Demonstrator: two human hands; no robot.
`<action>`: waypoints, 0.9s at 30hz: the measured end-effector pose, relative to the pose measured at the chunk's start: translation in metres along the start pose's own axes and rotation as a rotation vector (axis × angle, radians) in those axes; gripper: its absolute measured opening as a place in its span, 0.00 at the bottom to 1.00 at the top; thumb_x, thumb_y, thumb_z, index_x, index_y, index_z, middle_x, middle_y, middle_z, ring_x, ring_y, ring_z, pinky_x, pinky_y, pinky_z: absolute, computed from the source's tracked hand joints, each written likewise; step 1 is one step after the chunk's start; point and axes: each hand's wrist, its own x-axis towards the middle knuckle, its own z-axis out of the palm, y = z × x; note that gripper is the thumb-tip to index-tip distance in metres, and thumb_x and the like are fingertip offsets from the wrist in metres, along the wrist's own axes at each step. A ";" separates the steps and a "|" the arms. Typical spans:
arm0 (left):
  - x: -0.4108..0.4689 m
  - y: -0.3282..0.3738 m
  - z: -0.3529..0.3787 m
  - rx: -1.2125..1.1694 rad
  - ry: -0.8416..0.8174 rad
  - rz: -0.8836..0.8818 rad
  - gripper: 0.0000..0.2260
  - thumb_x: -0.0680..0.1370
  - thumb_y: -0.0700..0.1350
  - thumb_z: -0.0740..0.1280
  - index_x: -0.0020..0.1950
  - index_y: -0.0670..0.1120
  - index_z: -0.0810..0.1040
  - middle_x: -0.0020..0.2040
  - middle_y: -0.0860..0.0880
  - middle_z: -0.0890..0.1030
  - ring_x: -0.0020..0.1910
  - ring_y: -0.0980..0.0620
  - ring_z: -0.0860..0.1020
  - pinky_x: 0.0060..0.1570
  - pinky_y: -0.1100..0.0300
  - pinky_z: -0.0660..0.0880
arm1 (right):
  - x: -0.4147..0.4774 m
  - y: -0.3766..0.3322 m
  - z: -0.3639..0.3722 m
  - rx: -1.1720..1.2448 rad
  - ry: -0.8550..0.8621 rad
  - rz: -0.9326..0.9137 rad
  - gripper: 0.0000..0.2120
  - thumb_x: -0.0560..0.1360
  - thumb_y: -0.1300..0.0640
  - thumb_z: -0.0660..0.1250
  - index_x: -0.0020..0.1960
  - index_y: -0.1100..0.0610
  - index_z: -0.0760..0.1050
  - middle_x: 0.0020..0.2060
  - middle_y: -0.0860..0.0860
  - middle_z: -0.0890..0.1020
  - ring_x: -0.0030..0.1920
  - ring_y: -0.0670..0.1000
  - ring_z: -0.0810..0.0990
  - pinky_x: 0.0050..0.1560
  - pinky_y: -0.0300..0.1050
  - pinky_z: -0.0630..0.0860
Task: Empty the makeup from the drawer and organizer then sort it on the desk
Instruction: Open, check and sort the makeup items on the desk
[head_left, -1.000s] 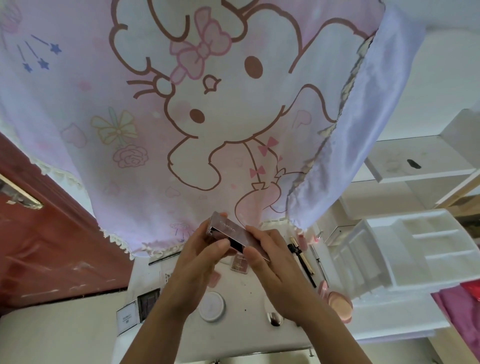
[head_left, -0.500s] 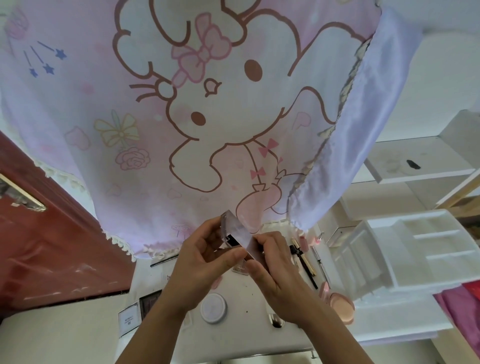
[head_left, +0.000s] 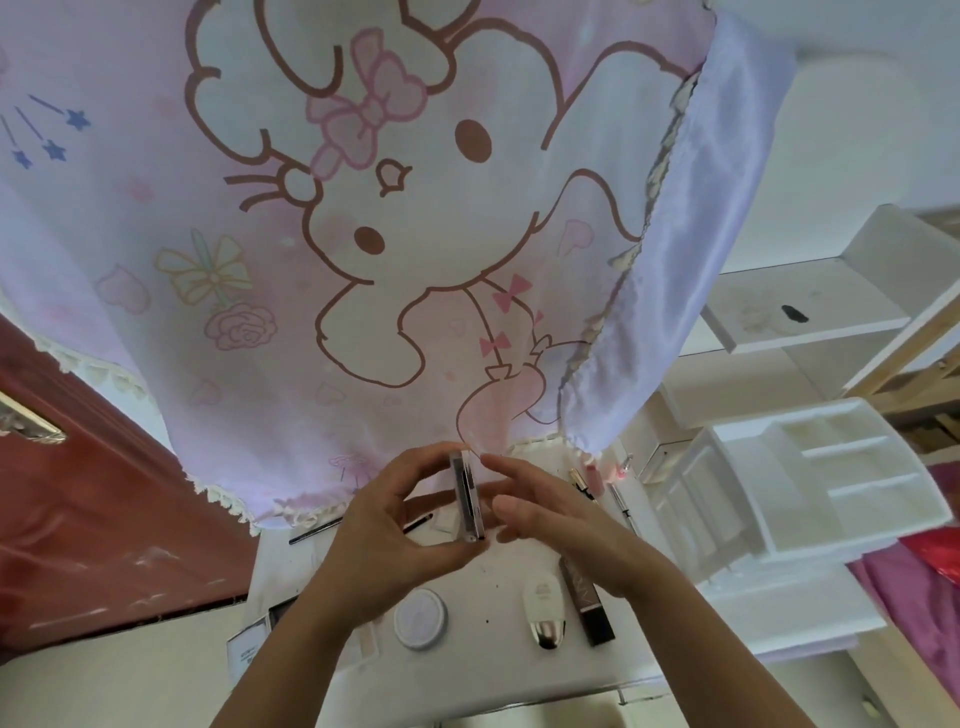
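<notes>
**A:** Where is the palette (head_left: 467, 499) right now?

**B:** In the air above the middle of the desk (head_left: 467, 680), between the two hands and resting on nothing. Its thin edge faces the camera. Its long axis runs away from the person, toward the desk's far edge.

**A:** Which hand has it?

**B:** The left hand (head_left: 384, 525). Its thumb curls under the near end and its fingers hook over the far end, so it pinches the palette lengthwise. The right hand (head_left: 561, 525) sits just beside the opposite flat face, with its fingers straight and loose, gripping nothing. I cannot tell whether a fingertip touches the case.

**A:** So which hand sets it down?

**B:** The left, I'd judge, since it alone carries it. The palette lies to the right of that palm, so laying it flat likely means rolling the wrist while lowering.

**A:** What is underneath?

**B:** Toward the near edge, a round jar (head_left: 421, 618), a white tube (head_left: 543, 608) and a dark tube (head_left: 584, 597) stand roughly in a row. The organizer (head_left: 810, 478) stands off to the right, near the desk's right edge, and its visible compartments look bare. A cartoon cloth (head_left: 363, 208) hangs over the far edge.
</notes>
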 end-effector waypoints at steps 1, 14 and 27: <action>0.000 -0.001 0.001 0.034 -0.002 0.025 0.31 0.67 0.42 0.81 0.64 0.61 0.74 0.62 0.56 0.79 0.64 0.52 0.78 0.60 0.63 0.76 | 0.002 -0.002 0.000 -0.012 0.008 0.004 0.40 0.70 0.35 0.69 0.78 0.46 0.62 0.64 0.43 0.80 0.63 0.44 0.80 0.65 0.50 0.77; 0.010 -0.008 -0.005 -0.441 -0.120 -0.684 0.15 0.81 0.44 0.63 0.67 0.42 0.74 0.61 0.40 0.81 0.57 0.42 0.82 0.51 0.51 0.81 | 0.007 -0.010 -0.010 -0.185 0.131 -0.171 0.39 0.70 0.59 0.77 0.72 0.38 0.61 0.63 0.39 0.75 0.62 0.38 0.77 0.56 0.33 0.77; 0.031 0.002 0.002 -0.784 -0.053 -0.746 0.15 0.73 0.48 0.71 0.55 0.40 0.85 0.60 0.36 0.81 0.58 0.38 0.81 0.53 0.42 0.80 | 0.008 -0.035 -0.005 -0.591 0.037 -0.378 0.33 0.69 0.52 0.74 0.72 0.47 0.67 0.59 0.42 0.80 0.59 0.42 0.77 0.63 0.33 0.73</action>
